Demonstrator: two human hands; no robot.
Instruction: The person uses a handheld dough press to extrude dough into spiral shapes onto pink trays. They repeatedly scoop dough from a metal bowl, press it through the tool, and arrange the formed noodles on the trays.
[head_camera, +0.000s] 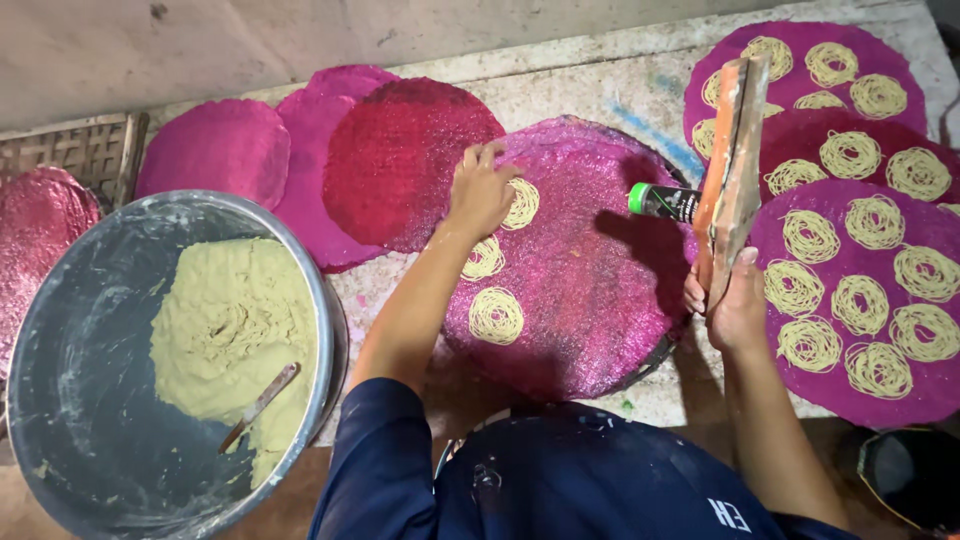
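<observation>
Left hand (480, 192): fingers spread flat, gripping nothing, tips on dough coil (520, 204) (on pink mat (590, 300)).
Right hand (735, 305): fingers closed round wooden press (732, 170), held upright above fingers.

A person seen from above wears a dark navy short-sleeved shirt (560, 480) marked with pale smudges and specks. The left sleeve (375, 450) ends above the elbow. Small white lettering sits near the right shoulder. Both forearms and both hands are bare.
</observation>
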